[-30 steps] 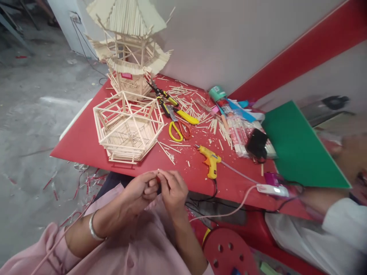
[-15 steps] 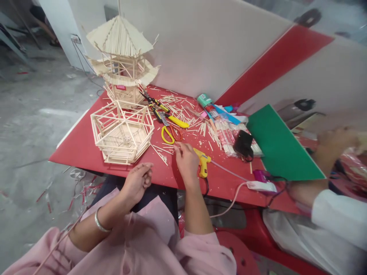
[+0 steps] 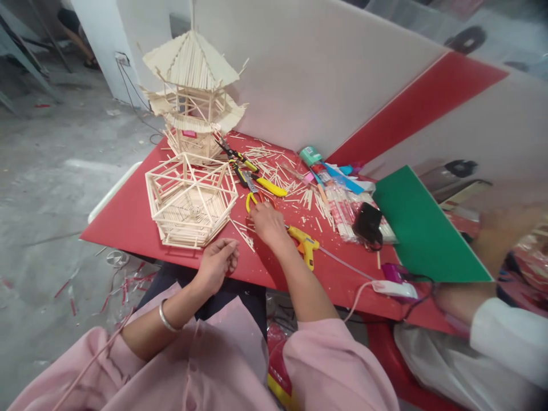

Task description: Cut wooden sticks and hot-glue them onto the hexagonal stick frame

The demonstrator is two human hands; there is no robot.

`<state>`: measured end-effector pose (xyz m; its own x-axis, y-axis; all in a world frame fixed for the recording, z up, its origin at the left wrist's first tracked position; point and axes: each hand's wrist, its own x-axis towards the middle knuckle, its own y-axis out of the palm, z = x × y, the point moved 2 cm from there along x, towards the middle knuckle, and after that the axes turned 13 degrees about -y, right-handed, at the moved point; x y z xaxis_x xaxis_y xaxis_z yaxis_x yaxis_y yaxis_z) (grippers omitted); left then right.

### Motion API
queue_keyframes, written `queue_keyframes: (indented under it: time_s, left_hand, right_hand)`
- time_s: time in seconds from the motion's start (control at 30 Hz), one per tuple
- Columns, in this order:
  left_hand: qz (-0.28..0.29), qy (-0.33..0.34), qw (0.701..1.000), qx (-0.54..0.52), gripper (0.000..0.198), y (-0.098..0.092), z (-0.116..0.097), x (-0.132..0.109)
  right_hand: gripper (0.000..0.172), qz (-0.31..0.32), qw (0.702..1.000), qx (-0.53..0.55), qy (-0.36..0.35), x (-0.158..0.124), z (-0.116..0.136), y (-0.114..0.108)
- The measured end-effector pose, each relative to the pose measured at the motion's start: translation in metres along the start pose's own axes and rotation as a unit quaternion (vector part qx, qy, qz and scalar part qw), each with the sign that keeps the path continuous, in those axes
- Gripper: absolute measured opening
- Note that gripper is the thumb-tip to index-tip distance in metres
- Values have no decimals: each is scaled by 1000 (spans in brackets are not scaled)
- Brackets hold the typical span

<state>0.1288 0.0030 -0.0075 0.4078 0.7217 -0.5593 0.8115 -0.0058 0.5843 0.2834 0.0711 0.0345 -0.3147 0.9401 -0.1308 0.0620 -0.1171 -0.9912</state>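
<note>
My right hand (image 3: 269,224) reaches over the handles of a pair of scissors (image 3: 252,200) with yellow and orange-red grips. Its fingertips bend down at the handles and are partly hidden, so whether they grip cannot be seen. My left hand (image 3: 219,264) is closed with curled fingers at the table's front edge; anything inside is hidden. Just beyond it stands a six-sided open frame of thin wooden sticks (image 3: 192,211). Behind this frame rises a tiered stick pagoda (image 3: 194,63). A yellow glue gun (image 3: 307,245) lies to the right of my right hand.
Yellow-handled cutters (image 3: 272,186) and loose sticks (image 3: 261,157) lie on the red table (image 3: 124,200). Farther right are bagged sticks (image 3: 340,205), a black box-shaped thing (image 3: 368,222), a green board (image 3: 428,228) and a white power strip (image 3: 394,289). A co-worker's arm (image 3: 460,302) is at the right.
My right hand has moved forward and slightly left onto the scissors' handles. My left hand stays closed near the front edge. The whole view has shifted a little.
</note>
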Motion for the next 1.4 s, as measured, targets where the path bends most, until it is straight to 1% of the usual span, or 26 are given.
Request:
queue_keyframes:
  time_s: [0.1,0.17,0.23,0.3,0.33,0.37,0.4,0.43,0.5,0.53,0.57,0.63,0.77,0.9,1.07,1.1,1.2,1.3,1.33,1.4]
  left_hand:
    - [2,5,1000,8,36,-1,2,1]
    - [5,4,1000,10,36,-2,3,2]
    - [10,3,1000,9,36,-2,4,3]
    - [15,9,1000,12,36,-2,4,4]
    - [18,13,1000,15,36,-2,4,4]
    - [24,17,999,24,36,-2,4,3]
    - [31,21,999,38,35,-1,4,1]
    - [39,22,997,56,35,-1,4,-2]
    - [55,17,994,91,36,-2,4,-10]
    - [63,11,992,106,37,-3,4,-14]
    - [70,5,991,116,38,-5,4,-19]
    - [75,-6,989,129,38,-13,5,-27]
    - [54,-24,987,150,35,-34,9,-37]
    - [44,-42,986,158,31,-50,7,-42]
    - [36,-36,984,170,29,-60,-1,-48]
    - [36,-34,984,171,29,-62,-3,-49]
    - [41,-35,985,164,28,-68,-5,-49]
    - [52,-36,988,144,27,-72,-9,-50]
    - [52,-37,988,138,27,-74,-11,-50]
    - [47,-41,990,130,28,-77,-13,-50]
  right_hand:
    - [31,-8,1000,8,7,1,0,3]
    - [28,-24,999,34,11,-2,-3,3]
    - [23,-56,995,80,23,-8,-7,1]
    - [21,-114,981,152,35,-18,-8,-5]
    - [20,-150,967,201,39,-25,-6,-8]
    - [21,-185,947,260,41,-32,-3,-10]
    - [23,-215,919,328,45,-41,3,-12]
    - [27,-230,886,399,53,-49,10,-12]
    - [36,-221,821,521,78,-65,29,-6]
    - [37,-208,797,560,89,-71,39,-2]
    - [37,-199,779,587,96,-77,48,3]
    - [33,-199,756,616,102,-85,65,14]
    - [27,-224,729,636,118,-88,87,31]
    - [25,-235,711,653,117,-83,100,35]
    - [26,-221,654,713,124,-80,117,37]
    - [26,-220,650,717,125,-79,120,38]
    - [26,-222,652,713,130,-76,125,42]
    - [31,-213,647,720,130,-71,130,45]
    - [32,-210,648,722,124,-70,131,45]
    - [29,-216,658,713,109,-67,134,43]
